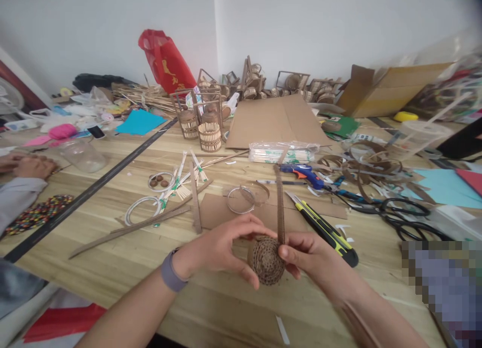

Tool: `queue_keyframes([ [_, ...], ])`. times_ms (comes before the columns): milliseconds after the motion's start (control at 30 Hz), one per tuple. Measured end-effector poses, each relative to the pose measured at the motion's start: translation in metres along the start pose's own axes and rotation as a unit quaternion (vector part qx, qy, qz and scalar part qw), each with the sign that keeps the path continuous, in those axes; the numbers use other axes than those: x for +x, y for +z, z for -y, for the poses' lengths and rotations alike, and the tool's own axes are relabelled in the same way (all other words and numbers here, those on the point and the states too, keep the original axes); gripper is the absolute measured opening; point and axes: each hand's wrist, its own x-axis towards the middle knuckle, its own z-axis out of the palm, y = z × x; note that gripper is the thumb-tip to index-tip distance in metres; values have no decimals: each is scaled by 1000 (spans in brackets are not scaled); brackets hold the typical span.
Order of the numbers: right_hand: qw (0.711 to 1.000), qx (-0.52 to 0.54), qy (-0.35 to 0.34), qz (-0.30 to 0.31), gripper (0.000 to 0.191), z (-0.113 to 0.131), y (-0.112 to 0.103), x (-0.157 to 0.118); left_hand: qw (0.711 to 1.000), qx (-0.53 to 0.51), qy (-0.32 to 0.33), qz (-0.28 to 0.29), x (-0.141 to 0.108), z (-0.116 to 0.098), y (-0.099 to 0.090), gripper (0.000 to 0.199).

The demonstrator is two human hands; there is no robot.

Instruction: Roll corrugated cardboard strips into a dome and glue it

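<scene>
A round coil of brown corrugated cardboard is held over the wooden table, its spiral side facing up. My left hand, with a grey band at the wrist, curves around the coil's left side, thumb below and fingers above. The thumb and fingers of my right hand pinch the strip at the coil's right edge. From there the loose cardboard strip stretches away toward the blue glue gun. A yellow and black utility knife lies right of my right hand.
Metal rings, wooden sticks and a flat cardboard piece lie ahead. Black-handled scissors and curled strips are at right. Small slatted baskets stand farther back. Another person's hands rest at far left.
</scene>
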Motion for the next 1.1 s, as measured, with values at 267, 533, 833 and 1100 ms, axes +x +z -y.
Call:
queue_keyframes([
  [267,956,-127,-94,-248,42,-4,10,3,974,-91,-98,-185,7,15,19,38],
  [533,943,-184,-137,-243,33,-3,9,4,981,-40,-111,-153,8,13,17,25],
  [833,925,-272,-190,-185,22,0,-3,1,972,146,-151,-108,6,3,10,26],
  [1100,898,-345,-200,-186,27,0,6,2,967,216,-104,-92,3,0,9,16],
])
